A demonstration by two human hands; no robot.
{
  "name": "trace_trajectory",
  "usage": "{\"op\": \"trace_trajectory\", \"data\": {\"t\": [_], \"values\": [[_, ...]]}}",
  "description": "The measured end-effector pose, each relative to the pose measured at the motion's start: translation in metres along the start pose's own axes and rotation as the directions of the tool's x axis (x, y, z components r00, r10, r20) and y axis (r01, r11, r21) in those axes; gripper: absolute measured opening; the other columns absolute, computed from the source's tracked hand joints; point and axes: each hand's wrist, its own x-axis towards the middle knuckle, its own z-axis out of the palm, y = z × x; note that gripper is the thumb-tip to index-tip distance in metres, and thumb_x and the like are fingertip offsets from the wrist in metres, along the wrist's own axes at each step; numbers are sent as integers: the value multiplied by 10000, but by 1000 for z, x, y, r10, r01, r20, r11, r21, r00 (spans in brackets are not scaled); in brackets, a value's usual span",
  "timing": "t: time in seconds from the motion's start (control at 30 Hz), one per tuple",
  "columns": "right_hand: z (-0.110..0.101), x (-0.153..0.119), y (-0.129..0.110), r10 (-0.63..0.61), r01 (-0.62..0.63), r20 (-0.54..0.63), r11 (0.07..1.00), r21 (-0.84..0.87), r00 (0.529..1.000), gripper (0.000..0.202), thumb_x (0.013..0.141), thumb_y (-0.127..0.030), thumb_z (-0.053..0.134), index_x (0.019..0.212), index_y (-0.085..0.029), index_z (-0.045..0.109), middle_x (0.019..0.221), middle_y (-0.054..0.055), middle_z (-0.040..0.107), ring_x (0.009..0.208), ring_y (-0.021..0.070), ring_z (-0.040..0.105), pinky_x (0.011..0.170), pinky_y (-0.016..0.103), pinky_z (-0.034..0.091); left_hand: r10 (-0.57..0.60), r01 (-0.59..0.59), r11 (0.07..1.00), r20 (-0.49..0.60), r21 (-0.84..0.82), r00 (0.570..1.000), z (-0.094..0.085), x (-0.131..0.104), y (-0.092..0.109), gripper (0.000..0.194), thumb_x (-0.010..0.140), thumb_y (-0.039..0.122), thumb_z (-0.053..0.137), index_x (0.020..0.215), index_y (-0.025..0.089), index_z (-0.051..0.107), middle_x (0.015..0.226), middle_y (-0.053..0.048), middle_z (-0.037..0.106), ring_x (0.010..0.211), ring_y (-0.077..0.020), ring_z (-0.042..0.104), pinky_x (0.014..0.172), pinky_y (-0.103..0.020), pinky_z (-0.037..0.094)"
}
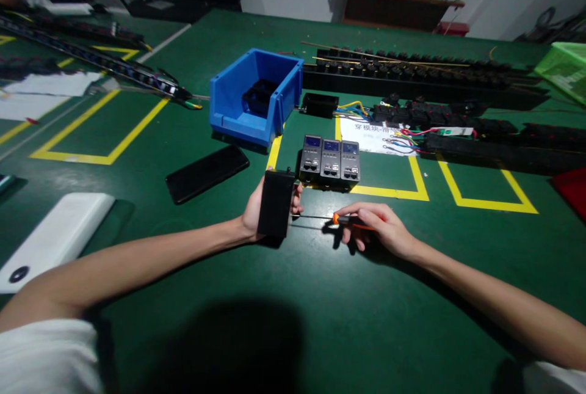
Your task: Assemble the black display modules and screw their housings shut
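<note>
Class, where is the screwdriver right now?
In the head view, the screwdriver is in the right hand, right of centre, its shaft pointing toward the black box in the left hand.

The green worktop (329,321) is marked with yellow tape outlines (394,192). An open blue bin (242,128) stands near its middle, a black phone (207,174) lying flat in front of it on the left. Three grey modules (330,159) stand side by side right of the bin, near a printed white sheet (373,137). Long black racks (425,85) stretch across the far right, with coloured wires (354,108) among the parts in front. A white device with a round dark spot (59,235) lies at the near left.
</note>
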Motion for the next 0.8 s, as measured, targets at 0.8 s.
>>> {"op": "trace_trajectory", "data": {"t": [0.8], "values": [[-1, -3, 7, -451, 366, 5, 718, -592, 892, 268, 872, -271, 661, 1124, -203, 725, 880, 77, 698, 772, 162, 644, 677, 293, 504, -51, 51, 999, -47, 5, 998, 3, -2, 1, 698, 948, 611, 252, 833, 61, 668, 657, -93, 622, 588, -161, 605, 602, -262, 497]]}}
